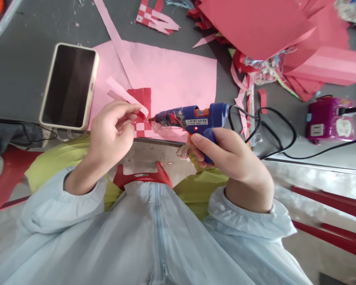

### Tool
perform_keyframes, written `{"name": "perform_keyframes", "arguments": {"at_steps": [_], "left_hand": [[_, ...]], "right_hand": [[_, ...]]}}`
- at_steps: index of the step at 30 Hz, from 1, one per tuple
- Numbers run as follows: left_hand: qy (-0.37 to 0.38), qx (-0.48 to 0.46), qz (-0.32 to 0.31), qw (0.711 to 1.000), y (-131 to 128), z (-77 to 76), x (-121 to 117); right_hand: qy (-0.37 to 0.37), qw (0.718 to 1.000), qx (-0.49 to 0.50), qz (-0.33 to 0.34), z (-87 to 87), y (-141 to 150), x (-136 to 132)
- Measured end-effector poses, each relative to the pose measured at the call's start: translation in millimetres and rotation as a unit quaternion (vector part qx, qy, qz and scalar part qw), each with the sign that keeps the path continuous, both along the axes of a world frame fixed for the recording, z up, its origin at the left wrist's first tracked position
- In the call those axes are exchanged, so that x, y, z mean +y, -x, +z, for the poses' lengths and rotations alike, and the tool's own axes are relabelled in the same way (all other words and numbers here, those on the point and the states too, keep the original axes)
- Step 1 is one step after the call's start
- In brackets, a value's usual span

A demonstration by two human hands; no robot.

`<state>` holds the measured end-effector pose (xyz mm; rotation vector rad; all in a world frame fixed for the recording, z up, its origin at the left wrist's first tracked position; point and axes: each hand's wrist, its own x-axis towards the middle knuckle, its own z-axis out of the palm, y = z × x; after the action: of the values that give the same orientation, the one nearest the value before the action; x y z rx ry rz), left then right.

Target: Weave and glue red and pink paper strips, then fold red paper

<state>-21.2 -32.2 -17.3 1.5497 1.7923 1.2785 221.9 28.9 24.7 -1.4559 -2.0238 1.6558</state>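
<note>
My right hand grips a blue hot glue gun by its handle, and a red light glows on its side. The nozzle points left, at a small red-and-pink woven paper piece near the table's front edge. My left hand pinches a pink paper strip, whose lower end curls down by the nozzle. Whether the nozzle touches the paper I cannot tell. Beneath the woven piece lies a large pink paper sheet. Another long pink strip runs up across the sheet.
A phone lies on the left of the dark table. At the back sits another woven piece. Red paper sheets pile up at the back right. A purple power adapter and a black cable occupy the right side.
</note>
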Motion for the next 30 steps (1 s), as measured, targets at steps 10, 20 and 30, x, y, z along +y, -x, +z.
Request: {"name": "perform_keyframes", "arguments": {"at_steps": [10,20,30], "left_hand": [[0.002,-0.021,-0.002,1.0,-1.6,3.0,0.8],[-0.006,-0.005,-0.001,1.0,-0.5,-0.4,0.3],[-0.014,0.019,-0.011,1.0,-2.4,-1.9,-1.9]], "right_hand": [[-0.014,1.0,-0.007,0.002,1.0,-0.3,2.7],[-0.012,1.0,0.024,-0.007,-3.8,3.4,-0.7],[-0.048,0.987,0.11,-0.103,8.1,-2.7,3.5]]}}
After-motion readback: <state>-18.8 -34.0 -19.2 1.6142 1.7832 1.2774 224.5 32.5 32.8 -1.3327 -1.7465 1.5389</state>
